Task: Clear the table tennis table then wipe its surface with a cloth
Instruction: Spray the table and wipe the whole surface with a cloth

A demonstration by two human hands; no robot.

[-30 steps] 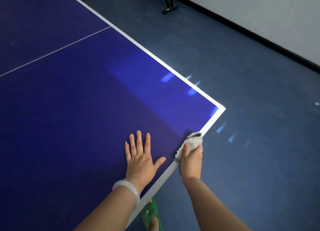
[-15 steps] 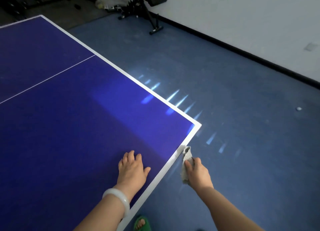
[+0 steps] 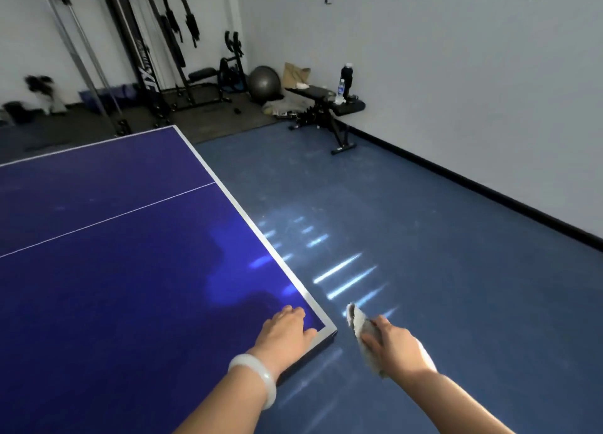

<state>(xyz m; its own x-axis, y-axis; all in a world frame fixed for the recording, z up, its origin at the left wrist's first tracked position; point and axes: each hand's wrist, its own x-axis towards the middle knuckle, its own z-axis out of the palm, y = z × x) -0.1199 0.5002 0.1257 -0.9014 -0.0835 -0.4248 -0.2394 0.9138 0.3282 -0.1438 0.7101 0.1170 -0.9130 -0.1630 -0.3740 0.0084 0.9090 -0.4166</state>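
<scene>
The blue table tennis table (image 3: 114, 270) with white edge lines fills the left half of the view; nothing lies on the part I see. My left hand (image 3: 287, 332) rests on the table's near right corner, fingers slightly bent, a white bangle on the wrist. My right hand (image 3: 394, 345) is off the table, out over the floor to the right of the corner, and grips a crumpled grey-white cloth (image 3: 359, 329).
Blue floor (image 3: 424, 238) stretches to the right up to a white wall with a black skirting. At the back stand a black weight bench (image 3: 326, 107) with bottles, a grey exercise ball (image 3: 265, 83) and a black gym rack (image 3: 156, 58).
The cloth has left the table's edge and my right hand now holds it over the floor. My left hand has shifted to the corner. The view has lifted and shows the back of the room.
</scene>
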